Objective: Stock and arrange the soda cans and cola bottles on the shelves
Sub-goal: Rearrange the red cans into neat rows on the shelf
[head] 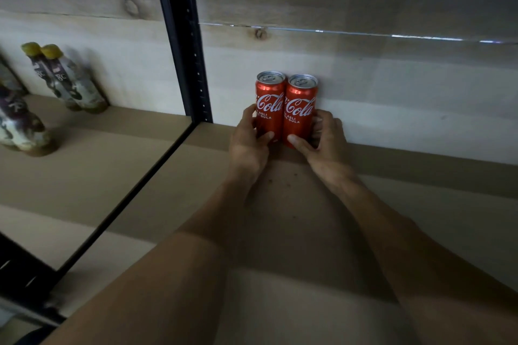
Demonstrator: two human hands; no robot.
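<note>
Two slim red cola cans stand upright and touching at the back of the beige shelf (392, 232), against the pale wooden wall. My left hand (248, 140) grips the left can (269, 98) near its base, thumb across the front. My right hand (322, 143) grips the right can (301, 101) the same way, fingers wrapped behind it. Both forearms reach in from the bottom of the view.
A black metal upright (186, 45) and a black shelf rail (126, 190) divide this bay from the one on the left. There, several bottles with yellow caps (67, 78) stand near the wall, more at the far left edge (19, 123).
</note>
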